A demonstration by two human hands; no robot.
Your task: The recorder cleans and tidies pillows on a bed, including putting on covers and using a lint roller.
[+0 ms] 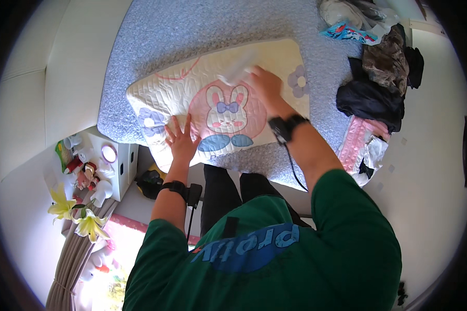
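Observation:
A cream quilted pad or pillow cover (163, 85) lies on the bed, printed with a white rabbit in a pink circle and purple flowers. My left hand (181, 142) rests flat on its near left part, fingers spread. Toward the far middle, my right hand (264, 85) is closed on a white roller-shaped tool (237, 69), held against or just over the fabric. Motion blurs the tool, so its exact kind is unclear. The right-hand fingers are partly smeared too. Black straps with small devices and cables circle both wrists.
Beneath the pad spreads a blue-grey textured bed cover (218, 23). Dark clothes (373, 101), a pink quilted item (362, 137) and a plastic bag (366, 18) lie along the right. At the left stand a cream headboard (75, 67) and a white cabinet (124, 166) beside yellow lilies (91, 225).

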